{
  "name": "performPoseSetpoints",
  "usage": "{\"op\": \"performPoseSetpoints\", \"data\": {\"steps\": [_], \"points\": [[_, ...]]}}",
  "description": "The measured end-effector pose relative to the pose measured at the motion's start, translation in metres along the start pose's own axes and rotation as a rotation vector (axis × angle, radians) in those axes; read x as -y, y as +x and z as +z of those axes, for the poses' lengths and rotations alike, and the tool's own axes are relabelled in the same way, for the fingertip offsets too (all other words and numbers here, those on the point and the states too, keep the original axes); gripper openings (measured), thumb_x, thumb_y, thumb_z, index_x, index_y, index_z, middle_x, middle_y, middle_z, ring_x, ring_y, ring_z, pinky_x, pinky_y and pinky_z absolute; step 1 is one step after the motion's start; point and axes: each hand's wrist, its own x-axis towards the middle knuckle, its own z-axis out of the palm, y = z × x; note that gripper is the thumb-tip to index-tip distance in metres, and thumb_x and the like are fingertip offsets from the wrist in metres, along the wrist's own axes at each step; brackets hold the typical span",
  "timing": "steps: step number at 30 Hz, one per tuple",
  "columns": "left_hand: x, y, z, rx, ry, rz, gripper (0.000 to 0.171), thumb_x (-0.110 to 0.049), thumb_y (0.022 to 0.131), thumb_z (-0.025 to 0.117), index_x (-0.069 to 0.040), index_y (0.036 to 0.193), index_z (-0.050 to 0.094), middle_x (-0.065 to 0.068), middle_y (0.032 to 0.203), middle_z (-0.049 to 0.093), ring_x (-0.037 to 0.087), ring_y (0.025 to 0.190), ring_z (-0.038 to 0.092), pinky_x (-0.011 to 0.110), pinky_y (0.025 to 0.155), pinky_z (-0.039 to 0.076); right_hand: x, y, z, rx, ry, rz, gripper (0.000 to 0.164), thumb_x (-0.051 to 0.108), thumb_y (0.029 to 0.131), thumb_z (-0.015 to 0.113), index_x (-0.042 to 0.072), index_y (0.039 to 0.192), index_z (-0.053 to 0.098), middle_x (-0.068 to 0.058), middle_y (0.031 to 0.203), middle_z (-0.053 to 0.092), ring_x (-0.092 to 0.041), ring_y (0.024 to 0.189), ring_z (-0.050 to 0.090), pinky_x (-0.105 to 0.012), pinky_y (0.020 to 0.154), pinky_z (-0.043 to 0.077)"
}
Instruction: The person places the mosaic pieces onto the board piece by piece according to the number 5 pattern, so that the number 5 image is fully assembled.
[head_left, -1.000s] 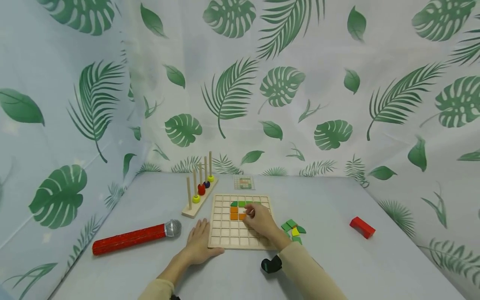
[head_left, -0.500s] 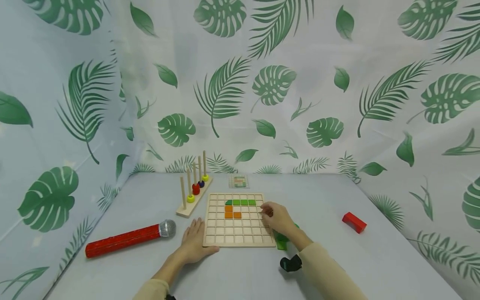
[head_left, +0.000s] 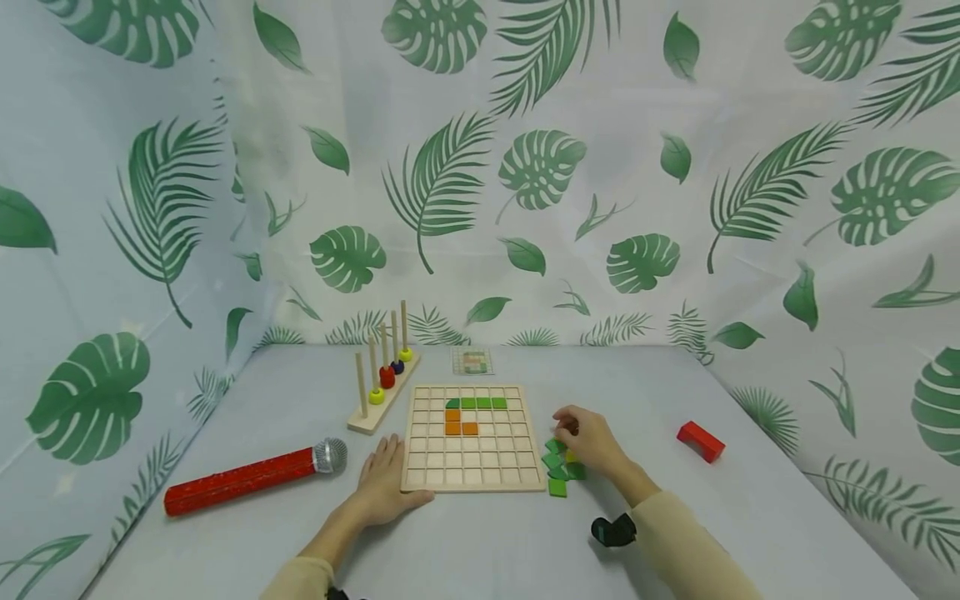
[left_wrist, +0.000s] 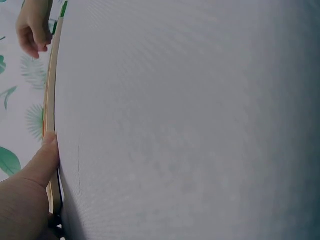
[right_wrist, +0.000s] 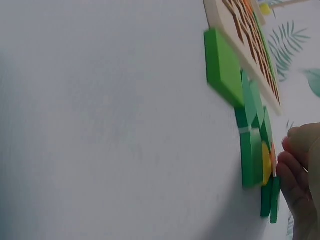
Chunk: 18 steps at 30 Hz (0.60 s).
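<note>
My left hand (head_left: 384, 483) lies on the table, fingers along the left side of a wooden grid board (head_left: 472, 477). Its thumb (left_wrist: 42, 162) rests against the board's front edge. On the board are a row of green tiles (head_left: 483, 403) and several orange tiles (head_left: 452, 422). My right hand (head_left: 588, 437) hovers at the loose pile right of the board, fingers loosely bent and no piece plainly held. The pile has several green pieces (head_left: 557, 487), a yellow piece (right_wrist: 266, 162) and a bit of orange (right_wrist: 273, 159) by the fingertips. The hand hides part of the pile.
A wooden peg stand (head_left: 363, 423) with coloured beads stands left of the board. A red toy microphone (head_left: 247, 479) lies further left. Behind the board lies a small pattern card (head_left: 472, 361). A red block (head_left: 701, 442) sits at right.
My right hand has left the orange tiles on the board and moved right to the loose pile. My left hand stays by the board. The head view has shifted slightly.
</note>
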Motion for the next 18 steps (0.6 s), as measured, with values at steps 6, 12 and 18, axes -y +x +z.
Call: {"op": "performPoseSetpoints", "data": {"steps": [6,12,18], "points": [[0.001,0.001,0.0,-0.001,-0.005,-0.001,0.103,-0.046,0.08,0.071,0.013,0.144,0.017,0.031,0.151,0.011,0.044,0.14,0.004,0.056,0.111,0.003,-0.013,-0.008,-0.009,0.003,-0.03,0.051,0.018,0.001,0.084,0.067,0.001,0.102,0.065,0.0,0.081,0.062,-0.012,0.072,0.055,-0.029,0.065,0.049],[0.0,0.002,0.001,0.001,-0.005,-0.003,0.102,-0.045,0.08,0.071,0.013,0.144,0.017,0.032,0.151,0.01,0.044,0.139,0.003,0.057,0.111,0.002,-0.017,-0.012,-0.012,0.015,-0.031,0.061,0.019,-0.002,0.082,0.066,0.001,0.101,0.065,0.001,0.081,0.061,-0.013,0.072,0.053,-0.029,0.067,0.049],[-0.002,0.0,0.0,-0.002,-0.002,-0.007,0.101,-0.045,0.08,0.072,0.012,0.144,0.018,0.031,0.151,0.012,0.044,0.14,0.004,0.057,0.111,0.002,-0.017,-0.011,-0.012,0.024,-0.037,0.062,0.024,-0.006,0.079,0.066,0.0,0.102,0.064,-0.001,0.084,0.062,-0.014,0.074,0.055,-0.031,0.069,0.051]]}}
